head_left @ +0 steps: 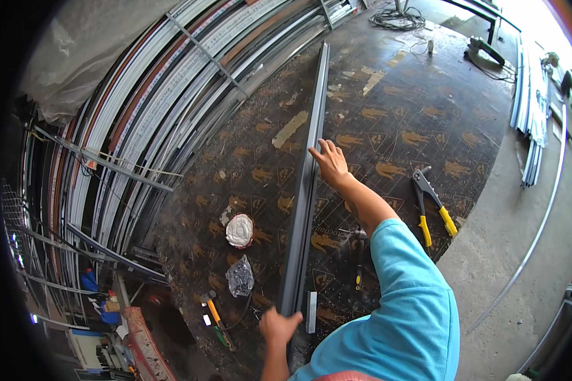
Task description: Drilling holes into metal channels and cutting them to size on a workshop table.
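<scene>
A long dark grey metal profile [302, 209] lies lengthwise over the dark printed worktable [388, 95], running from near my body to the far side. Close to its near end, my left hand [279, 327] grips it from above, thumb on the right side and fingers on the left. About midway along, my right hand [330, 162] holds the profile's right edge, with its thumb across the top. Right of the near end lies a short grey metal piece [311, 311]. A screwdriver-like tool with a yellow-and-black handle [359, 273] rests by my right forearm.
A hand riveter with yellow grips [432, 206] lies at the table's right. Left of the profile are a white-filled round container [239, 230], a clear plastic bag [239, 277] and a yellow-handled tool [215, 312]. Racked long profiles [165, 82] fill the left; an angle grinder [486, 49] sits far right.
</scene>
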Motion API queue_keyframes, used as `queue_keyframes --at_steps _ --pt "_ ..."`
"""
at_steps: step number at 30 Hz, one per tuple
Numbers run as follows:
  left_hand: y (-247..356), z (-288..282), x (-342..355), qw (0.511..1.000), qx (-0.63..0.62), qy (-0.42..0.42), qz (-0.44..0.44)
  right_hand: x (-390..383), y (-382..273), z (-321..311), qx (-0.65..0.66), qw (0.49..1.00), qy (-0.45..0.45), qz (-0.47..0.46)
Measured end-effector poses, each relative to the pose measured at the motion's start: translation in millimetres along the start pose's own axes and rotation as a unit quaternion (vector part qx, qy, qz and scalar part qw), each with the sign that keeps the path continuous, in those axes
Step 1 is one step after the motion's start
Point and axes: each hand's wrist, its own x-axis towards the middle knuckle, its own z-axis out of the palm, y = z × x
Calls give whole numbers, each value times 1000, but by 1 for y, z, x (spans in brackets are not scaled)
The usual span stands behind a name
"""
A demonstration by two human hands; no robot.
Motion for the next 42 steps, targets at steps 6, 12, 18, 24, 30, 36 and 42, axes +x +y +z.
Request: queue_keyframes --at_steps 6,12,18,24,30,36,42 --pt "42 34 108 1000 11 16 18 -36 -5 -13 142 986 -75 46" --pt "69 46 130 998 -9 -16 64 -113 5 -122 265 948 -160 70" --pt "40 77 111 991 -70 -1 112 -185 -14 -184 293 934 -159 131" --pt "-30 107 6 988 -53 48 138 -240 -49 -187 336 892 -194 230" --pt "-96 132 -72 987 -58 104 106 -254 -99 -175 376 878 -269 124" --pt "-125 132 -108 983 -90 127 98 -281 -179 -97 430 725 -416 340" --pt "-179 165 -189 974 -146 155 -76 -295 -234 -47 324 846 -302 297"
